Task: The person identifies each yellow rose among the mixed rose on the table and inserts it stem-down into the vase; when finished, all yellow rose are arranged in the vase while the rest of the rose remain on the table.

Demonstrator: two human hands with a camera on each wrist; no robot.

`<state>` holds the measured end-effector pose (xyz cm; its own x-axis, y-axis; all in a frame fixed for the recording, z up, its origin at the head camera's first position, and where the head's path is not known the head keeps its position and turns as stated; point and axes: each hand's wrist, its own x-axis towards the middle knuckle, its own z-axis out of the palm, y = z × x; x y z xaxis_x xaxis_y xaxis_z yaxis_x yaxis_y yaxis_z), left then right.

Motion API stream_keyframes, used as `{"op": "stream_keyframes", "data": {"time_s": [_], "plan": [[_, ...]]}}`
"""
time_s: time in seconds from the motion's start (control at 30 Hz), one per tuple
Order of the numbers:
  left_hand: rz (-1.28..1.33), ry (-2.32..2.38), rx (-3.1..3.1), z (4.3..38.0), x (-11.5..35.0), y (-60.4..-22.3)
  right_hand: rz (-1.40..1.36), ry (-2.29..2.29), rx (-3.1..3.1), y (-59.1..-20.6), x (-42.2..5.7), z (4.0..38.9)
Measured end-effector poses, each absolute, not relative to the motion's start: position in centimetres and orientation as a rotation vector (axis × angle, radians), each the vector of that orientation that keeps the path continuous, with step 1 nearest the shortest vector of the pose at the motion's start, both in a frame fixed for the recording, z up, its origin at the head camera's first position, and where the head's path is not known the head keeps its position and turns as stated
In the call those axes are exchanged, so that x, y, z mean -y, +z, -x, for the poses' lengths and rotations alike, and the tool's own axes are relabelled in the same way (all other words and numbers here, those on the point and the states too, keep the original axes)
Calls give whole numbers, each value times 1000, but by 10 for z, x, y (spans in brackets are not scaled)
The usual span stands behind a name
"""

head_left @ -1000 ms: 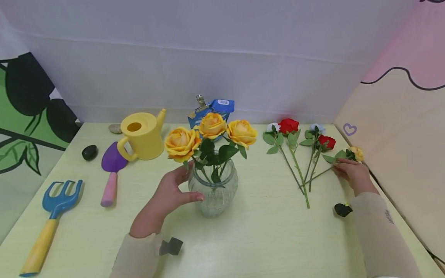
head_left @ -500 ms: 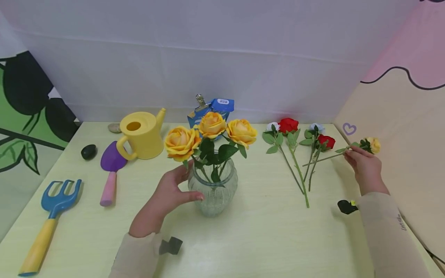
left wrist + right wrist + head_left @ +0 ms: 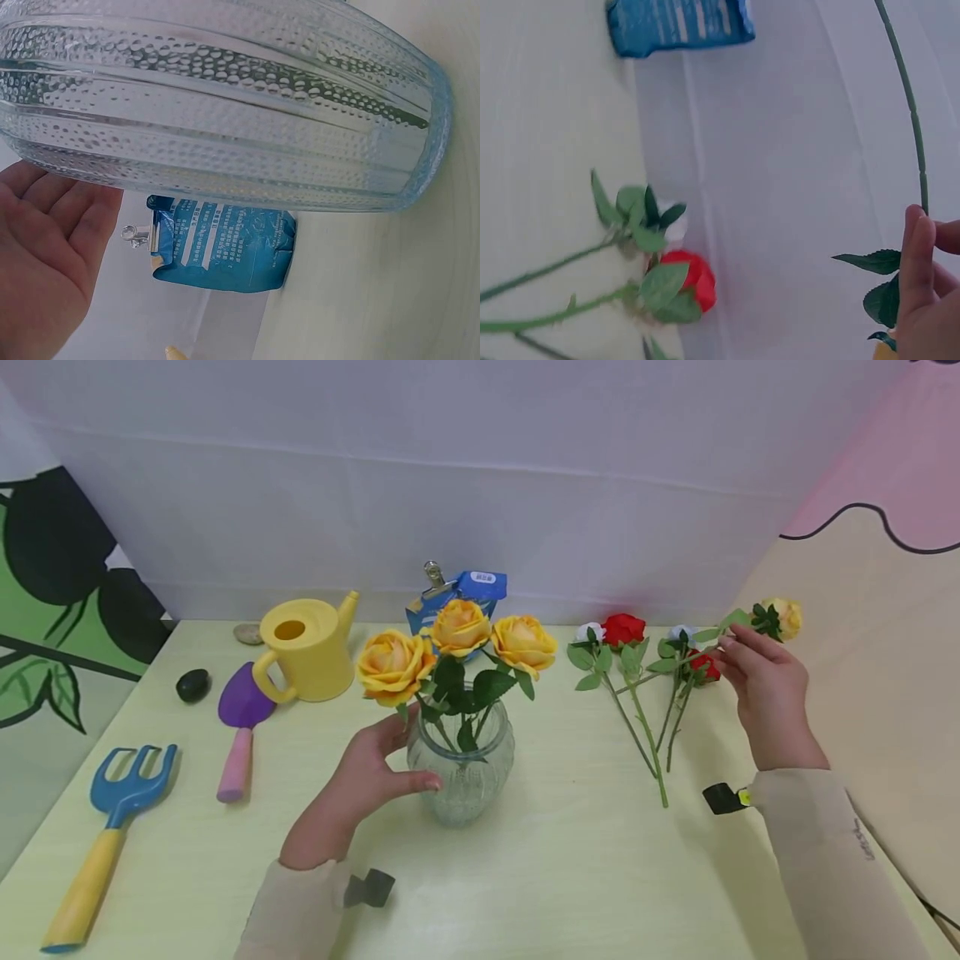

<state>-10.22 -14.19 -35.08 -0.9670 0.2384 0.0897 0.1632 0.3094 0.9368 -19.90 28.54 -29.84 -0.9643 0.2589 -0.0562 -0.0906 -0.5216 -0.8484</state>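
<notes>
A ribbed clear glass vase (image 3: pixel 465 789) stands upright at the middle of the table, holding several yellow-orange roses (image 3: pixel 393 667). My left hand (image 3: pixel 367 781) rests against its left side, thumb straight across the front and fingers behind; in the left wrist view the fingers (image 3: pixel 67 202) lie fairly straight along the glass. My right hand (image 3: pixel 768 697), raised off the table, pinches the stem of a pale yellow rose (image 3: pixel 786 618). Its bloom points right and its stem (image 3: pixel 913 112) runs left. Below lie red roses (image 3: pixel 622 631) and small pale blooms (image 3: pixel 681 635) on stems.
Behind the vase sits a blue packet (image 3: pixel 225 247) closed with a metal clip. To the left are a yellow watering can (image 3: pixel 311 647), a purple trowel (image 3: pixel 246 697), a blue hand fork (image 3: pixel 133 793) and a black stone (image 3: pixel 193 686). A fabric wall backs the table.
My right hand has lifted the pale yellow rose off the table, first rightward, then up and back left over the other flowers. The left hand and vase have stayed put.
</notes>
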Motion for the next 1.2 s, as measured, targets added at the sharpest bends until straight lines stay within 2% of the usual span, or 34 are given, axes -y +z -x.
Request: {"op": "stream_keyframes", "data": {"time_s": [0.2, 0.47, 0.83, 1.2], "plan": [[-367, 1761, -2488, 102, 142, -349, -37, 2475, 1454, -267, -237, 179], [-362, 1744, -2493, 103, 142, -349, -220, 2338, 1387, -238, -178, 154], [-379, 1762, -2491, 103, 142, -350, -447, 2105, 1489, -244, -143, 139], [-388, 1766, -2501, 103, 141, -349, -872, 1763, 1506, -262, -116, 116]]}}
